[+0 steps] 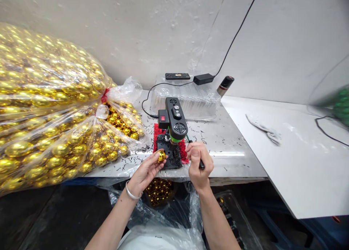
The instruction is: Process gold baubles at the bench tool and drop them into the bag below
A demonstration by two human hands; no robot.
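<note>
My left hand [148, 170] pinches a shiny gold ball [161, 155] in its fingertips, just left of a small bench machine. That machine [176, 119] has a black top with round vents, buttons and a red switch, and a green band below. Its dark base [173, 158] rests on a red mat [184, 152], strewn with black shavings. My right hand [200, 164] is wrapped round the black-gripped lever [201, 165] at the machine's right side. The spot beneath the machine's head is partly hidden.
Large clear bags of gold balls [54, 141] fill the left. Behind the machine stands a clear plastic box [188, 104] with a power adapter [203, 79] on it, beside a dark-capped can [226, 85]. A glove [263, 130] lies right. More gold balls [159, 191] sit below the table edge.
</note>
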